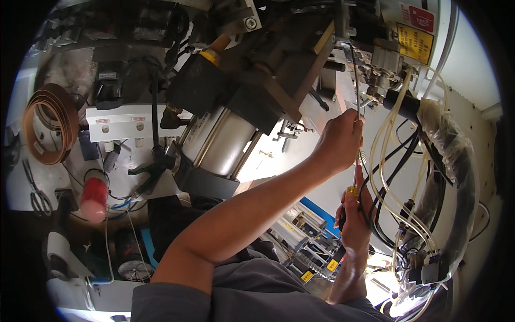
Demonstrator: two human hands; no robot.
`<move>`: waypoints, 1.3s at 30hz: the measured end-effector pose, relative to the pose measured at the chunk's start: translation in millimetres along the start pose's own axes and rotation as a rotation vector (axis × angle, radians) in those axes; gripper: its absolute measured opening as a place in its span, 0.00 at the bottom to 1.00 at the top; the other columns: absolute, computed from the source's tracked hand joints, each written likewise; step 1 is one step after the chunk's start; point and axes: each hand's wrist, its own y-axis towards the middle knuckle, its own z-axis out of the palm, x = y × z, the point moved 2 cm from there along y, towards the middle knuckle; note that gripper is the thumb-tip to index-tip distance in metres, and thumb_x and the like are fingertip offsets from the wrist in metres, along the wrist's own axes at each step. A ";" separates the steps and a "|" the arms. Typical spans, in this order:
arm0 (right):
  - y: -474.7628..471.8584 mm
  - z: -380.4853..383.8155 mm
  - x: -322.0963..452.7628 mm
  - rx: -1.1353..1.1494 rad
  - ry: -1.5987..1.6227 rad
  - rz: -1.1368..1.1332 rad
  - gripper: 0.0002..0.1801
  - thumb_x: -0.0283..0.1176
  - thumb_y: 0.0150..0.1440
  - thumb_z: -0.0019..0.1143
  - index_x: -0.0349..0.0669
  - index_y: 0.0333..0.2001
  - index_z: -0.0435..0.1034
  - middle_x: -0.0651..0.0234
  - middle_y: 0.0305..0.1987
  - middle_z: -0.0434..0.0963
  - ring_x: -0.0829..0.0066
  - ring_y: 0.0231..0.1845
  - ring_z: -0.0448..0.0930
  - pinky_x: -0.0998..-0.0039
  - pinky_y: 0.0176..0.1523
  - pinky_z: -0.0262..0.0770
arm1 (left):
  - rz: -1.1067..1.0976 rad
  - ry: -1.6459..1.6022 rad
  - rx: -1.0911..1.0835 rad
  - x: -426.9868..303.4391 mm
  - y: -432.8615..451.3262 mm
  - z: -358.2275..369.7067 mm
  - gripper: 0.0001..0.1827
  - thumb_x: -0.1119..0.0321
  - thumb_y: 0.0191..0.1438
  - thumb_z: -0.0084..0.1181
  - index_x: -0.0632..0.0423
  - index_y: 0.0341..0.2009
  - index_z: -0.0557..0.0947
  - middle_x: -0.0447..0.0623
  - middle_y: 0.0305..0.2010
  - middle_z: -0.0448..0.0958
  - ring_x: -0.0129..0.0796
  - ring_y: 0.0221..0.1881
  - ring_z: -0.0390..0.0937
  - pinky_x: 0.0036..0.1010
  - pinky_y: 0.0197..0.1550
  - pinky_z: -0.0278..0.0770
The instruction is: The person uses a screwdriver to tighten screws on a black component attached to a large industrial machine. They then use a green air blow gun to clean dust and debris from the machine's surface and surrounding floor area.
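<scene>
A long thin screwdriver (pixel 356 90) runs up and down right of centre, its tip end reaching the metal machine parts near the top. My left hand (pixel 341 139) is closed round its shaft partway along. Lower down, my right hand (pixel 356 213) grips the yellow and dark handle (pixel 352 192). Dark cables pass beside my right fingers and partly cover them. Just above the tip end, the exact point of contact is too small to tell. A metal pneumatic cylinder (pixel 219 141) with tie rods stands left of my left hand.
Clear air hoses (pixel 378 157) and a plastic-wrapped cable bundle (pixel 462 181) hang at the right. On the left are a coil of brown strip (pixel 52 149), scissors (pixel 39 197), a red lamp (pixel 95 197) and a white regulator panel (pixel 120 131). A yellow warning label (pixel 415 43) is at upper right.
</scene>
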 end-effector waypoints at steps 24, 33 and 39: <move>-34.9 35.9 60.9 -0.145 -0.020 -0.867 0.24 0.18 0.49 0.61 0.35 0.52 0.66 0.34 0.67 0.61 0.63 0.49 0.83 0.68 0.51 0.82 | 0.045 0.003 -0.074 -49.4 -4.0 -17.0 0.12 0.65 0.60 0.49 0.62 0.31 0.76 0.48 0.20 0.72 0.29 0.12 0.65 0.27 0.13 0.64; -22.5 40.3 97.8 -0.241 -0.210 -0.869 0.15 0.19 0.47 0.62 0.33 0.41 0.73 0.41 0.54 0.77 0.60 0.44 0.84 0.70 0.48 0.79 | 0.087 0.092 -0.123 -44.5 16.8 -28.9 0.10 0.71 0.52 0.48 0.62 0.23 0.75 0.50 0.19 0.72 0.31 0.18 0.67 0.31 0.21 0.64; -11.3 35.2 116.6 -0.261 -0.077 -0.844 0.14 0.24 0.51 0.61 0.30 0.41 0.73 0.42 0.51 0.79 0.70 0.43 0.83 0.73 0.46 0.77 | 0.006 -0.003 -0.154 -56.7 23.6 -26.8 0.09 0.73 0.52 0.49 0.61 0.22 0.76 0.49 0.20 0.71 0.31 0.18 0.65 0.33 0.21 0.61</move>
